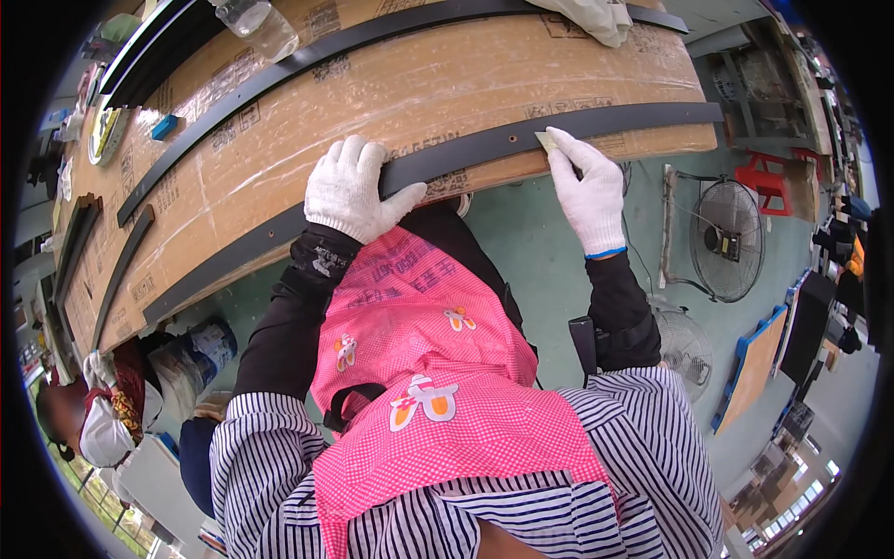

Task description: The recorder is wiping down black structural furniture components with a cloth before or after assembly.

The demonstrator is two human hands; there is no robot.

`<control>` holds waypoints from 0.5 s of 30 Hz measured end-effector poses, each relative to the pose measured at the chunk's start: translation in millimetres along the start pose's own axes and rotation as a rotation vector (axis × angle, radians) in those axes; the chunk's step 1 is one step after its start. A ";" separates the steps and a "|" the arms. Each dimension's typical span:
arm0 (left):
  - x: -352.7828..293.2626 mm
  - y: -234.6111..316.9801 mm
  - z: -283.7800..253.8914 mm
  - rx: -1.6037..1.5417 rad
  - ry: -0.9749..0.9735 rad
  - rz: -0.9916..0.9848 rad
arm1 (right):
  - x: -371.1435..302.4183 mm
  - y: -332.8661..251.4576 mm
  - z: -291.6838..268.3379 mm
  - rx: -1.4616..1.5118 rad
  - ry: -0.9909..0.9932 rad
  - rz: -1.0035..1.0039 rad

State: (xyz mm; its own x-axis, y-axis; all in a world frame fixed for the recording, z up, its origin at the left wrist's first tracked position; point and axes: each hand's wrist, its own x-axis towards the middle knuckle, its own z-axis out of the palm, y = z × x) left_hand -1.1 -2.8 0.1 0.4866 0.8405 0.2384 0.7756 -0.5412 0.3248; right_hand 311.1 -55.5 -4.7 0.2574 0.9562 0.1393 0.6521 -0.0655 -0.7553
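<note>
A long dark grey strip (pixel 447 156) with small holes lies along the near edge of the cardboard-covered table (pixel 419 88). My left hand (pixel 352 189), in a white knit glove, rests over the strip left of the middle. Its fingers curl across the top and the thumb lies along the near side. My right hand (pixel 589 189), gloved the same way, pinches a small pale yellowish flat piece (pixel 545 141) between thumb and fingers. That piece touches the strip's surface near its right part; its exact kind I cannot make out.
Another long dark strip (pixel 372 39) lies farther back, with a clear plastic bottle (pixel 265 33) and white cloth (pixel 596 19) beside it. A blue block (pixel 164 128) sits at left. Fans (pixel 726 240) and a red stool (pixel 764 182) stand right; another person (pixel 107 410) is at lower left.
</note>
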 end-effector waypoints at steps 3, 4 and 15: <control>-0.3 -1.6 1.3 -0.007 0.014 0.006 | 14.7 16.2 -10.3 0.104 0.139 0.031; 0.5 -0.8 1.3 -0.009 0.012 0.010 | 24.0 29.2 -15.7 0.080 0.177 0.116; 0.4 -0.3 4.0 0.012 -0.002 -0.009 | -45.3 -55.2 64.3 0.055 -0.186 -0.245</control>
State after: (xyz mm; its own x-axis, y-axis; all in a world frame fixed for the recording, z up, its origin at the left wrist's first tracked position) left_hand 0.5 -2.1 -3.6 0.4805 0.8454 0.2335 0.7848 -0.5333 0.3159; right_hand 217.7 -76.9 -10.5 -0.0412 0.9777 0.2060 0.6375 0.1845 -0.7481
